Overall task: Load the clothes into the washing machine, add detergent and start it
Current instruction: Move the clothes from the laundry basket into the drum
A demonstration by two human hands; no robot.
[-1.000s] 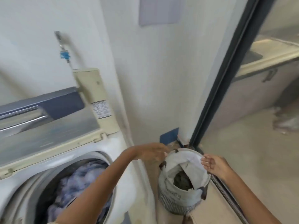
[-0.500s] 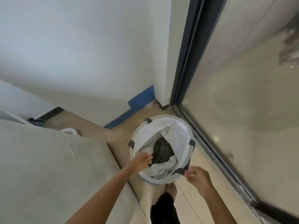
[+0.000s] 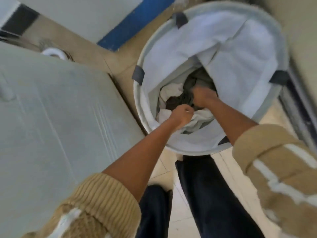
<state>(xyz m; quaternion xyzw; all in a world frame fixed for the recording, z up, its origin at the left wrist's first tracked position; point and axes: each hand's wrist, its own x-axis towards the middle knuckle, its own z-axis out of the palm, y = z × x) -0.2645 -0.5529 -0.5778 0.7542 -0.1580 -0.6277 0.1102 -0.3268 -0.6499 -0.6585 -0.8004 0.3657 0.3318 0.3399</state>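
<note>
**Down deep, among the washing**

The left hand (image 3: pixel 182 115) is clenched on a fold of white cloth (image 3: pixel 202 118) at the near side of the pile. Just beyond it, almost touching, the right hand (image 3: pixel 203 98) lies on the dark clothes (image 3: pixel 200 78). Its fingers are bent, but it is blurred and I cannot tell if it grasps them. The clothes lie under and around both hands, at the bottom of the round basket (image 3: pixel 188 151). To the left of the hands stands the washing machine (image 3: pixel 51 117), its pale body near the basket's rim.
</note>
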